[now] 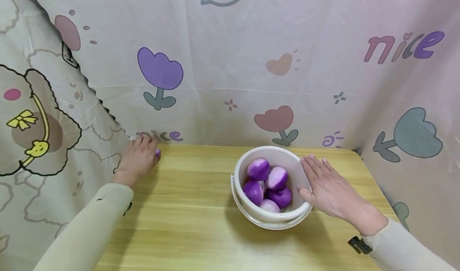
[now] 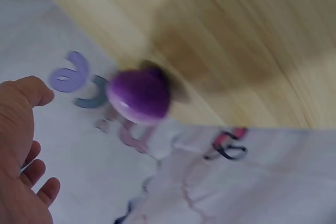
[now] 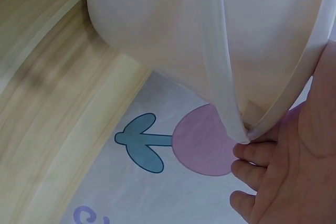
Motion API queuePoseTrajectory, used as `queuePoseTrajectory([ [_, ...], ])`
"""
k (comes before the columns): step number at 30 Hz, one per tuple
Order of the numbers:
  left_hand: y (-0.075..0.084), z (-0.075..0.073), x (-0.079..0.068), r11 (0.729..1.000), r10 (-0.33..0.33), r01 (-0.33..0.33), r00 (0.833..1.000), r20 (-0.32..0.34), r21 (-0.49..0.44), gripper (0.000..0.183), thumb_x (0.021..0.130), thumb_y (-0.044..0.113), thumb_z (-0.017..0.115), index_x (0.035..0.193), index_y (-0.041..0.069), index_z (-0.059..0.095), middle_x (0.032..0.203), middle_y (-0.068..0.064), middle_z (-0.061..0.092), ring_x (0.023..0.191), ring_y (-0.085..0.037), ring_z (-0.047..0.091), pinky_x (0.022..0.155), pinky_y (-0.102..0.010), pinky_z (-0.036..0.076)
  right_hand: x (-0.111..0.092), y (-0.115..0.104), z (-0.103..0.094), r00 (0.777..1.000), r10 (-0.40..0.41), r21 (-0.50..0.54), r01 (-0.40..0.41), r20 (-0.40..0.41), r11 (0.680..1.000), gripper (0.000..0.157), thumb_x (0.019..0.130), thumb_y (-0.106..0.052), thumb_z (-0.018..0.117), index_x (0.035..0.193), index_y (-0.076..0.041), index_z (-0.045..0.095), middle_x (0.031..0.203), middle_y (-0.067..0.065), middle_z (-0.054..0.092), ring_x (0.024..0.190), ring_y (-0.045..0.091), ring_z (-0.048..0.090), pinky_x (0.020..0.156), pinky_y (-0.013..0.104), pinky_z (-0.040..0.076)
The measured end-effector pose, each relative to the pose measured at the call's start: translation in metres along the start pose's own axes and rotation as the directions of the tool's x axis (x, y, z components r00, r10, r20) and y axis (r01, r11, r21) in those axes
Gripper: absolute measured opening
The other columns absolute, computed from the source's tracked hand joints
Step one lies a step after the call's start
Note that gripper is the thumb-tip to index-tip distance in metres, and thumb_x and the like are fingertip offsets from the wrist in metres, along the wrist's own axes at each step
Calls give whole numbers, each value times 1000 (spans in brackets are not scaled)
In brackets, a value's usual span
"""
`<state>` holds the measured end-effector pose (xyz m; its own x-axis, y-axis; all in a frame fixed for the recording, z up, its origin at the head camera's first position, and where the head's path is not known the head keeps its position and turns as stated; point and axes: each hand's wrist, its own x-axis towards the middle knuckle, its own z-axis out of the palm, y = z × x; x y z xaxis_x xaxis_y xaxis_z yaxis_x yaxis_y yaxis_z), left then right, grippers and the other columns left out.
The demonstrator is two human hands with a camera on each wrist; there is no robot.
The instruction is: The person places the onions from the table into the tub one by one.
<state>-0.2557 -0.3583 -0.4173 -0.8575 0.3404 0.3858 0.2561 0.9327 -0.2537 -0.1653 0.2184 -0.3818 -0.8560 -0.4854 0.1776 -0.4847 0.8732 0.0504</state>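
A purple onion (image 2: 139, 95) stands at the back left corner of the table, mostly hidden behind my left hand (image 1: 139, 159) in the head view. In the left wrist view, thumb and fingers are spread apart, with a gap between them and the onion. Right of the table's middle is a white bucket (image 1: 240, 207) holding several purple and white onions (image 1: 258, 169). My right hand (image 1: 330, 189) rests against the bucket's right rim, fingers extended and thumb reaching over the edge. From the right wrist, the fingers (image 3: 254, 153) show beside the rim.
The bucket's handle (image 1: 264, 225) hangs down on its near side. Printed cloth (image 1: 223, 63) hangs behind the wooden table (image 1: 179, 231) and along both its sides, close to the left hand.
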Motion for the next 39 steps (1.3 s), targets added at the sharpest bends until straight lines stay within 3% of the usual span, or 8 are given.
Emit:
queuePoseTrajectory([
  [6,-18,13,0,995,48,-54,996,74,86,61,75,24,75,122,-5,50,119,-29,51,113,-46,47,88,-59,43,0,1,2,1000,7,3,-7,0,1000,79,95,-51,45,150,4,28,156,22,29,146,39,25,118,55,20],
  [11,-24,26,0,982,95,-114,987,132,152,49,82,11,67,124,-6,48,121,-29,50,115,-45,46,96,-60,41,-1,1,3,1000,16,14,-16,-1,1000,79,95,-51,46,150,3,28,157,21,29,146,39,25,118,54,21],
  [17,-30,45,1,961,142,-166,983,118,223,39,86,1,57,123,-8,50,123,-30,50,116,-45,45,94,-58,42,-5,1,4,1000,23,14,-23,-11,1000,78,95,-50,47,150,3,29,157,21,30,146,38,26,119,52,19],
  [24,-34,51,3,962,95,-138,978,187,236,42,85,-2,60,125,-7,49,126,-28,49,119,-44,44,97,-60,38,-3,1,5,1000,17,4,-17,-17,1000,79,94,-50,49,150,2,29,156,21,30,146,38,26,120,51,19],
  [30,-32,58,7,968,69,-122,969,236,219,45,89,-5,53,133,-6,46,135,-30,46,127,-46,39,97,-60,38,0,0,4,1000,22,4,-22,-1,1000,80,94,-50,49,151,1,29,157,20,30,146,38,26,117,53,23],
  [33,-34,63,7,974,50,-107,961,271,201,47,87,-6,58,132,-5,47,134,-30,46,126,-46,39,100,-62,36,0,0,4,1000,23,0,-23,1,1000,80,93,-50,50,151,1,28,157,20,30,146,37,26,118,53,22],
  [39,-39,72,4,976,26,-89,953,303,199,60,76,10,73,128,-7,48,129,-29,46,120,-45,42,98,-63,35,1,1,4,1000,21,-6,-21,2,1000,81,93,-51,50,151,1,28,156,21,30,146,37,26,118,53,22],
])
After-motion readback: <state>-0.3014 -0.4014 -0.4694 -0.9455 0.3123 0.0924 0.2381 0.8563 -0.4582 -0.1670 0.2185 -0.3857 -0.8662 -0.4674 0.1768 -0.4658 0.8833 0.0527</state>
